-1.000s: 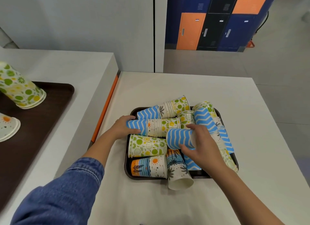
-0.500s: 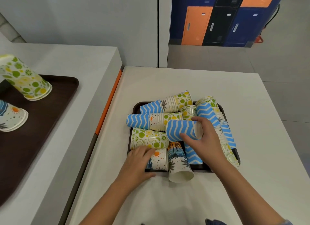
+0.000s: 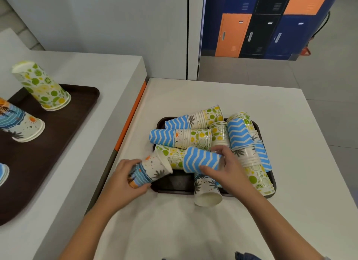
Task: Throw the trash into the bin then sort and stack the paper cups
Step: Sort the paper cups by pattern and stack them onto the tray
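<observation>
A dark tray [image 3: 172,186] on the white table holds several paper cups lying on their sides, in blue zigzag, green citrus and beach prints. My left hand [image 3: 124,180] grips a beach-print cup [image 3: 153,170] lifted at the tray's near left corner, mouth tilted up to the right. My right hand [image 3: 226,168] holds a blue zigzag cup [image 3: 199,160] above the tray's middle. Another beach-print cup [image 3: 207,192] hangs over the tray's near edge.
On the left counter a second brown tray [image 3: 73,112] carries upside-down stacks: citrus cups [image 3: 41,86], beach cups [image 3: 21,124] and a blue stack [image 3: 3,174] at the frame edge. An orange strip [image 3: 131,116] marks the gap between counter and table. Lockers [image 3: 265,25] stand behind.
My left hand moved from the blue zigzag stack to the near left corner and picked up the beach-print cup. My right hand keeps the blue zigzag cup, shifted slightly toward me.
</observation>
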The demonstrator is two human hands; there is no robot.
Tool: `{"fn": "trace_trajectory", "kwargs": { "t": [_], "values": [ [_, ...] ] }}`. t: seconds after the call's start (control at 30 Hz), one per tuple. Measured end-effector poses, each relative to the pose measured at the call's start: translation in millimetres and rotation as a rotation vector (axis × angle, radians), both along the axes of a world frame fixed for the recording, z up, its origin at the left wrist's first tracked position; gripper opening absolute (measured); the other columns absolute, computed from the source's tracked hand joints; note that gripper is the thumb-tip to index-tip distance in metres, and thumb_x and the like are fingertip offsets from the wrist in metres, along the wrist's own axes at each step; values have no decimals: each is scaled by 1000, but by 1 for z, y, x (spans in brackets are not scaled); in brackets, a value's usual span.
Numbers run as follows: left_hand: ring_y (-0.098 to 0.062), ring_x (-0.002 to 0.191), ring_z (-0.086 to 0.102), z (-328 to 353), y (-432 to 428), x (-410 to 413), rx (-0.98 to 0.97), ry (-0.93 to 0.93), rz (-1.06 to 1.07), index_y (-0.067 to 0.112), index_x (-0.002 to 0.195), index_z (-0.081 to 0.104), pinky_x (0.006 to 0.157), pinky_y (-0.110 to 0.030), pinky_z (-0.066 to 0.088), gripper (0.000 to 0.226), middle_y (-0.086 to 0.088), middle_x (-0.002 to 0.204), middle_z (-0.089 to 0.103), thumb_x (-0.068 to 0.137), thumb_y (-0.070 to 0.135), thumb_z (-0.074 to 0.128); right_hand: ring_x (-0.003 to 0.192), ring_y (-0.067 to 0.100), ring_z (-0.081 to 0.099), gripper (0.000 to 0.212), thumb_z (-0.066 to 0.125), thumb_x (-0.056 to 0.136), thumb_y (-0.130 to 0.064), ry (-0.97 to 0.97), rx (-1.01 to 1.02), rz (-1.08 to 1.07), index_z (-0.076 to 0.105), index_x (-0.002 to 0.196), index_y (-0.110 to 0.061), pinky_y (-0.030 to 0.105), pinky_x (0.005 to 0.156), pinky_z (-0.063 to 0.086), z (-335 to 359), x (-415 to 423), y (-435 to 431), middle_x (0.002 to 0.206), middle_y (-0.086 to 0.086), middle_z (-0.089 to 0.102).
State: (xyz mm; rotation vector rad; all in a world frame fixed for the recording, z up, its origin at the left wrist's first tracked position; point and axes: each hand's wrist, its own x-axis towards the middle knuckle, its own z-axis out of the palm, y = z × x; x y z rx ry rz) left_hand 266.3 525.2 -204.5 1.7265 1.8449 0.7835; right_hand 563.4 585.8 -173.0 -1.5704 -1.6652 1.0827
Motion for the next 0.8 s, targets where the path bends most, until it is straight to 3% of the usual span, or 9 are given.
{"fn": "trace_trajectory", "kwargs": {
  "t": [0.1, 0.2, 0.4, 0.6, 0.8],
  "values": [
    [10, 97, 56, 2, -4, -13, 69, -170, 187, 31, 115, 53, 75, -6, 45, 64, 13, 107, 55, 62, 17, 87, 107, 9, 53, 61, 79, 68, -32, -233, 92, 235, 53, 122, -22, 15, 87, 36, -6, -22, -8, 117, -5, 54],
    [-1, 101, 61, 1, -3, -12, 115, -284, 274, 34, 115, 55, 82, -19, 47, 64, 8, 110, 58, 63, 16, 87, 110, 20, 53, 58, 72, 71, -34, -411, 154, 430, 51, 124, -20, 28, 91, 40, -13, -52, -9, 119, 1, 53],
    [12, 96, 58, 5, -5, -10, 154, -307, 354, 62, 101, 49, 71, -5, 45, 68, 19, 108, 53, 61, 24, 88, 109, 29, 47, 57, 63, 81, -25, -621, 192, 576, 43, 133, -15, 40, 84, 47, -30, -97, -5, 122, 10, 44],
    [0, 98, 62, 8, -13, -17, 129, -366, 339, 57, 104, 50, 65, -5, 50, 63, 14, 112, 53, 62, 28, 87, 114, 31, 44, 59, 57, 84, -12, -769, 327, 689, 36, 139, -12, 41, 89, 42, -38, -113, 1, 129, 13, 46],
    [-4, 98, 62, 10, -18, -19, 125, -378, 366, 44, 115, 51, 64, -9, 53, 68, 16, 114, 54, 61, 25, 87, 126, 32, 37, 73, 61, 84, -8, -777, 281, 751, 26, 148, -17, 39, 98, 42, -41, -112, 4, 141, 15, 33]
  ]
}}
